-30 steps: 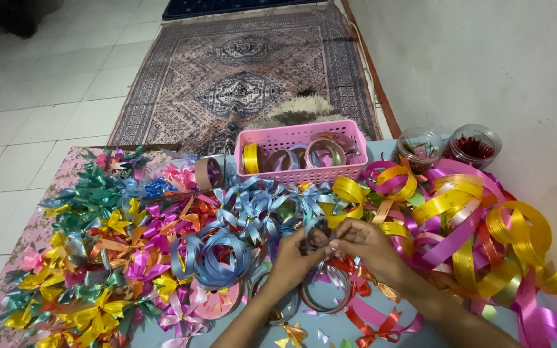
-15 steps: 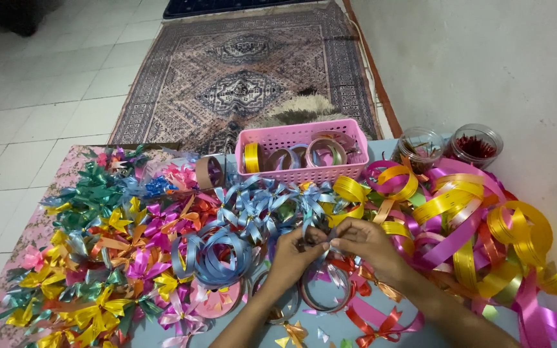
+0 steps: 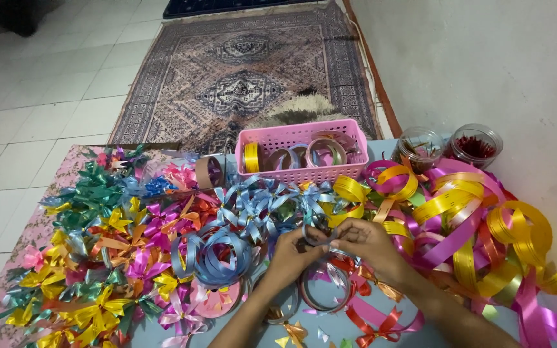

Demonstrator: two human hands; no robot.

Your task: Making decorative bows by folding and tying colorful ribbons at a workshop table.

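Here, a short strip of silver-blue ribbon (image 3: pixel 320 237) sits pinched between both hands at the middle of the table (image 3: pixel 336 328); the left hand (image 3: pixel 294 251) and the right hand (image 3: pixel 365 241) each close their fingertips on it. Just beside them lie loose blue ribbon coils (image 3: pixel 217 258). To the left spreads a heap of finished bows (image 3: pixel 98 251), to the right tangled yellow and pink ribbon (image 3: pixel 465 219). Behind stands a pink basket (image 3: pixel 301 171) with ribbon rolls.

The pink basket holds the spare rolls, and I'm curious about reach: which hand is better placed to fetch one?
Probably the right hand: it sits almost directly below the pink basket. The left hand is slightly farther away. Both pinch the silver ribbon, so either must let go first.
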